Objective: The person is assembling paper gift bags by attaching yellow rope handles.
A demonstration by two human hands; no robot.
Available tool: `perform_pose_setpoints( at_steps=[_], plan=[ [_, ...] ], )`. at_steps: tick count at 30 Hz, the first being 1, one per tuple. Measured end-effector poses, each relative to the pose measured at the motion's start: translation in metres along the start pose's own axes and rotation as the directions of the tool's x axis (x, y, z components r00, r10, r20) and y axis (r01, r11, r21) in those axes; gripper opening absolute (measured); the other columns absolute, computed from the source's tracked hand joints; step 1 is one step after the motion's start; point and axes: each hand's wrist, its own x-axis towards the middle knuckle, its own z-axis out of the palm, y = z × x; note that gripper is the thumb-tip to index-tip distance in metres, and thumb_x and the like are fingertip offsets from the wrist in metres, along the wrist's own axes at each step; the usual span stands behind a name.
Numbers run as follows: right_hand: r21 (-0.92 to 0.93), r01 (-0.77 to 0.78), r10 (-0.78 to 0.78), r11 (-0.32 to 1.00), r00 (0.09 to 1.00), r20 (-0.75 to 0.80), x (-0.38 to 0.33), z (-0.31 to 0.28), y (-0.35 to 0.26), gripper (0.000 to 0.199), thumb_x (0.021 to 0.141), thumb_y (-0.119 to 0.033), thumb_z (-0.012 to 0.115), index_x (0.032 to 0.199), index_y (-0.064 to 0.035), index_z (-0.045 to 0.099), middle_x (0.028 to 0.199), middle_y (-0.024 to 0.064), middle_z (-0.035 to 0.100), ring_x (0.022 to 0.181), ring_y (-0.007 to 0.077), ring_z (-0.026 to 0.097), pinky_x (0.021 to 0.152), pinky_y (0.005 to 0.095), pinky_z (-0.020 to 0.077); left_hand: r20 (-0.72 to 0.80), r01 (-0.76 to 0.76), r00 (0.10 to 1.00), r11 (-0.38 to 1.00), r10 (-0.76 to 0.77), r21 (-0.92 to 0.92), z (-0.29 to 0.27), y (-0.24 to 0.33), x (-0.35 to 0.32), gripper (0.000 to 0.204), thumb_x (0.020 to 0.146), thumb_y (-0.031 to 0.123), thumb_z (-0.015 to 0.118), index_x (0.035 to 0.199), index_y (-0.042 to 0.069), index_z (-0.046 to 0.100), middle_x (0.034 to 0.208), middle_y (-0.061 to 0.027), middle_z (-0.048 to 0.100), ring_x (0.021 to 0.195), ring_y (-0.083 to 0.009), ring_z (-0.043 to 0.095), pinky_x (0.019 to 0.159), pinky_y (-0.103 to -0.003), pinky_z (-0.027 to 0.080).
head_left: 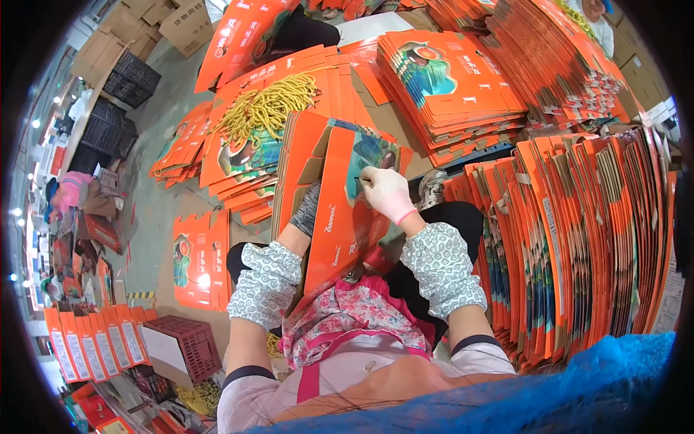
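An orange printed gift carton [340, 224], partly unfolded, stands tilted on my lap between my knees. My left hand [309, 208], in a grey glove, reaches in between its panels; the fingers are hidden there. Against the front panel's printed face, my right hand [387, 194] in a white glove has its fingers bunched together. Whatever they pinch is too small to make out. Just beyond the carton, a heap of yellow cords [271, 105] lies on a stack of flat orange cartons [210, 163].
Upright folded cartons [571, 239] crowd my right side. Another flat stack [452, 94] rises ahead on the right. A flat carton [199, 253] lies on the floor at left, near a dark red crate [184, 343]. Black crates [108, 123] stand farther off.
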Motion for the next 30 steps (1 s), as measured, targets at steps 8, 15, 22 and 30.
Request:
perform_pose_setpoints(
  at_steps=[8, 15, 22, 30],
  plan=[
    [-0.117, -0.005, -0.005, 0.993, 0.996, -0.090, -0.005, 0.018, -0.004, 0.014, 0.080, -0.021, 0.057, 0.085, -0.0076, 0.058, 0.073, 0.0158, 0.064, 0.072, 0.0322, 0.064, 0.063, 0.0454, 0.0497, 0.280, 0.551, 0.802, 0.472, -0.528, -0.688, -0.004, 0.028, 0.001, 0.015, 0.087, 0.019, 0.054, 0.088, 0.004, 0.055, 0.075, -0.0092, 0.060, 0.066, -0.0210, 0.056, 0.061, -0.034, 0.048],
    [-0.097, 0.045, -0.052, 0.994, 0.996, -0.078, -0.009, 0.017, 0.009, 0.013, 0.080, -0.016, 0.056, 0.091, -0.0085, 0.054, 0.070, 0.0198, 0.061, 0.071, 0.0398, 0.061, 0.064, 0.0493, 0.0481, -0.110, 0.375, 0.915, 0.919, -0.388, -0.124, 0.020, 0.022, 0.005, 0.027, 0.084, 0.024, 0.058, 0.100, 0.003, 0.058, 0.086, -0.0146, 0.064, 0.077, -0.0299, 0.060, 0.070, -0.041, 0.049],
    [0.131, 0.074, -0.074, 0.989, 0.997, -0.004, -0.007, 0.010, 0.025, 0.015, 0.082, -0.014, 0.054, 0.092, -0.0028, 0.055, 0.075, 0.0211, 0.061, 0.074, 0.0388, 0.060, 0.064, 0.0443, 0.0468, 0.203, 0.008, 0.971, 0.863, -0.128, 0.505, -0.001, 0.039, 0.018, 0.033, 0.075, 0.028, 0.063, 0.097, 0.005, 0.062, 0.093, -0.0223, 0.062, 0.085, -0.0385, 0.059, 0.074, -0.043, 0.049],
    [0.262, 0.021, -0.031, 0.965, 0.999, 0.036, -0.008, -0.011, 0.026, 0.018, 0.086, -0.015, 0.053, 0.092, -0.0010, 0.061, 0.085, 0.0184, 0.064, 0.083, 0.0313, 0.063, 0.072, 0.0375, 0.0484, 0.152, 0.138, 0.978, 0.990, -0.141, 0.030, -0.005, 0.040, 0.018, 0.031, 0.084, 0.022, 0.056, 0.108, 0.003, 0.058, 0.108, -0.0223, 0.060, 0.101, -0.0356, 0.057, 0.083, -0.042, 0.047]
  ],
)
